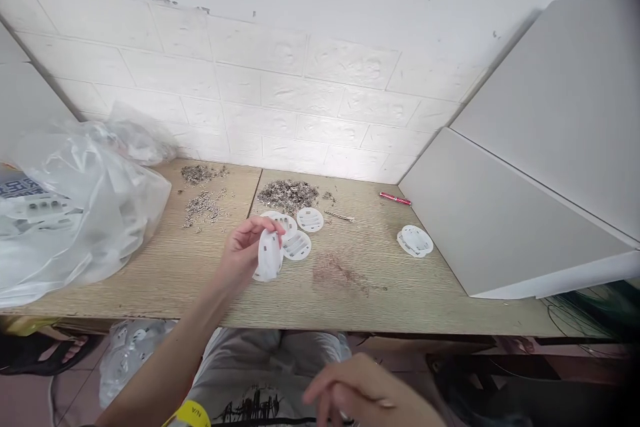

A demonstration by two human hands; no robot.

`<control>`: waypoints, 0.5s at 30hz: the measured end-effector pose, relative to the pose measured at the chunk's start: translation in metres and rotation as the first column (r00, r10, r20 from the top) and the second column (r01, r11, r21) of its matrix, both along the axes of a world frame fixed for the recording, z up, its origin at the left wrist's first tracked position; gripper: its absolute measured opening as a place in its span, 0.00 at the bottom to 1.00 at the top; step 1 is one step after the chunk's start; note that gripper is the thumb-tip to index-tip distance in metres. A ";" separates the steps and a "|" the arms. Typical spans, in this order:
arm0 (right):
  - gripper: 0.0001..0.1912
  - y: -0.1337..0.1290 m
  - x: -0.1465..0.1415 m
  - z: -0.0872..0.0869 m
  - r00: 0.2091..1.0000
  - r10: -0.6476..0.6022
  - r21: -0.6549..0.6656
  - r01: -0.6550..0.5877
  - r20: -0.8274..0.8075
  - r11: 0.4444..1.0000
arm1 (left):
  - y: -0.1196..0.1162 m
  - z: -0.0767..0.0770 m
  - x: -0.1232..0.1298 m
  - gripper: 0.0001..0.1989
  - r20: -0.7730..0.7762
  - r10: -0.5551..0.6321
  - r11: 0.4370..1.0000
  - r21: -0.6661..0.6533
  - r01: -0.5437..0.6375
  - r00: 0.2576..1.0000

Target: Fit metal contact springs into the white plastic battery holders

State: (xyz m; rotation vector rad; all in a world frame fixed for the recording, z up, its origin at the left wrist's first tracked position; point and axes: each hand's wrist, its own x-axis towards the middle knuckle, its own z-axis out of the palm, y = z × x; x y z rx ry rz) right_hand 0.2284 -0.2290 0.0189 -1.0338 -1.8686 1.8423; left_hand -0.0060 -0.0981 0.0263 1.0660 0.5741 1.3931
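My left hand (245, 245) pinches a white round plastic plate (270, 255), tilted up on edge above the table. The plate has a small dark metal piece in one of its slots. Beside it, several similar white plates lie flat and overlapping, among them one white plate (310, 219) near the metal pile and another white plate (297, 246) closer to my hand. My right hand (360, 387) is low, in front of the table edge above my lap. Its fingers are curled together, and whatever they hold is hidden.
A heap of small metal parts (289, 195) lies behind the plates, with smaller metal piles (203, 208) to the left. A large plastic bag (115, 213) covers the left side. At right are stacked plates (416, 241), a red pen-like tool (395, 199) and a grey panel (480, 220).
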 end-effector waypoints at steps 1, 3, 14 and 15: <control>0.23 -0.003 -0.010 -0.022 0.992 0.015 0.004 -0.016 0.123 1.000 | -0.002 -0.003 -0.004 0.08 -0.019 0.026 0.999 -0.025 -0.026 0.999; 0.19 -0.003 -0.030 -0.070 0.934 -0.144 0.178 0.089 0.327 0.980 | -0.007 -0.007 -0.013 0.08 -0.084 0.093 0.993 -0.068 -0.099 0.992; 0.21 0.011 -0.070 -0.183 0.789 -0.191 0.346 -0.030 0.584 0.938 | -0.018 -0.014 -0.044 0.11 -0.296 0.287 0.923 -0.169 -0.346 0.911; 0.19 0.015 -0.070 -0.179 0.790 -0.178 0.337 -0.038 0.586 0.941 | -0.019 -0.015 -0.046 0.12 -0.309 0.296 0.920 -0.161 -0.356 0.904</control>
